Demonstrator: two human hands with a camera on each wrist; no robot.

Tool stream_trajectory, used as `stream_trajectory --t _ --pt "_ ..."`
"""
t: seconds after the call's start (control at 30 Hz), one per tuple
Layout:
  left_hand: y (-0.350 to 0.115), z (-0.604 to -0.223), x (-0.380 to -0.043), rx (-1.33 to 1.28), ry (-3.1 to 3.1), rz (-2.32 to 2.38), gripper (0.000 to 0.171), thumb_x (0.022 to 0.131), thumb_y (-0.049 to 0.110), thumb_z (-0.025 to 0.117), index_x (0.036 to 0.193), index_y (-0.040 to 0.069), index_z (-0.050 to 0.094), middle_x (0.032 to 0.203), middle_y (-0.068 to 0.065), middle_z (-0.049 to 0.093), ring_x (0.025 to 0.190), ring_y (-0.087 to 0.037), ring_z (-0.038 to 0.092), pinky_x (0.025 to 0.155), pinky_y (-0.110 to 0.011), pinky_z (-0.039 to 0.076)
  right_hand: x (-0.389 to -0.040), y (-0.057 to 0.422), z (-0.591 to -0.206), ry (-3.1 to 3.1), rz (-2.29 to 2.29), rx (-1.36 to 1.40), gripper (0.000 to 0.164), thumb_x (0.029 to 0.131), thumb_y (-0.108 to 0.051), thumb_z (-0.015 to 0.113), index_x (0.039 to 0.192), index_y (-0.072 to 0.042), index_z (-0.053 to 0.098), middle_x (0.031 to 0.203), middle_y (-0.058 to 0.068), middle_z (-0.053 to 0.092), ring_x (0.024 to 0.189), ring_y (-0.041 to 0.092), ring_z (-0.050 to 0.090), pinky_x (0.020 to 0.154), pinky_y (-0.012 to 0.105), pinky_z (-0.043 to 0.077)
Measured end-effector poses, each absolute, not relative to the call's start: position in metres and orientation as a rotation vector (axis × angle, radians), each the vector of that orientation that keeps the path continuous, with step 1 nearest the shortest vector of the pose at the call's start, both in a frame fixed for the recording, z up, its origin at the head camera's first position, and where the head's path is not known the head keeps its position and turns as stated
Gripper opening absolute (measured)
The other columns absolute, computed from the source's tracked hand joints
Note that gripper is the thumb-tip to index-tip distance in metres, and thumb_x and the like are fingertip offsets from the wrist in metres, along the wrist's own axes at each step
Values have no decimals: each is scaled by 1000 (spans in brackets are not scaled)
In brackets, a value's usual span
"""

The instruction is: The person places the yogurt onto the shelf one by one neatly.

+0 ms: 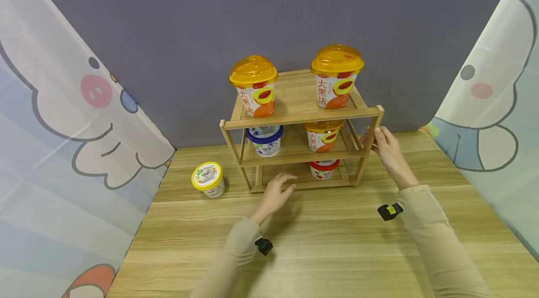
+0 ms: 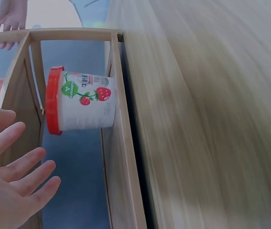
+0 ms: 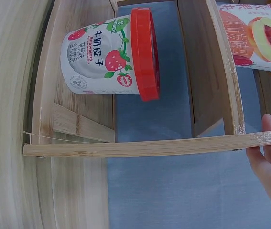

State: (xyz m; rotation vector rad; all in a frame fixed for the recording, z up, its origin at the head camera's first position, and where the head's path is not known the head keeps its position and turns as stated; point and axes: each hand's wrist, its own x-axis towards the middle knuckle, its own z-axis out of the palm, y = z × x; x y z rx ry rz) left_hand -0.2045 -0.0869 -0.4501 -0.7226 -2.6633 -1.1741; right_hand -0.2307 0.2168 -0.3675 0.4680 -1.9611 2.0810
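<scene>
A three-tier wooden rack [image 1: 294, 118] stands against the back wall. My right hand [image 1: 389, 153] holds its right front post, the fingers reaching round the wood in the right wrist view. My left hand [image 1: 273, 197] holds nothing; its fingers are spread before the bottom tier. Nearest to it is a red-lidded strawberry tub [image 2: 87, 100] on that tier. Two yellow-lidded peach cups, a left one [image 1: 255, 97] and a right one [image 1: 334, 87], stand on top. The middle tier carries a blue-lidded tub [image 1: 266, 143] and another peach cup [image 1: 322, 140].
A yellow-lidded tub [image 1: 209, 180] stands on the wooden table [image 1: 328, 246], left of the rack. The grey wall [image 1: 202, 22] rises behind. Cartoon-printed curtains hang at the left [image 1: 46, 139] and right [image 1: 492, 97] sides.
</scene>
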Motion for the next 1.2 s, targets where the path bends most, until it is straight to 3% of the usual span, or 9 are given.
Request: stream_trajectory --t 0.3,0.67,0.9,1.2 --pt "-106 -444 -192 -721 -2666 -1167 22 88 17 55 107 7 61 110 -7 56 104 -23 52 87 -37 43 -234 220 -373 -1978 2062 458 22 96 -25 32 104 -17 51 87 0 57 85 8 56 76 14 43" --pt "-140 -444 -181 -687 -2630 -1128 20 85 10 58 104 5 62 111 -12 56 106 -29 50 89 -46 39 -234 222 -374 -2037 2010 450 27 95 -31 32 108 -15 50 88 0 57 87 9 56 77 15 43" --pt "-164 -444 -176 -603 -2611 -1040 19 85 12 60 102 6 63 111 -11 57 106 -29 50 87 -45 41 -234 221 -374 -2034 2019 456 26 95 -29 32 108 -15 50 88 0 57 87 9 56 77 15 43" --pt "-193 -441 -174 -582 -2512 -954 17 79 2 63 96 3 65 104 -13 59 99 -30 53 83 -47 42 -236 223 -376 -2017 2043 484 24 97 -23 29 108 -17 49 89 1 57 87 9 55 78 15 43"
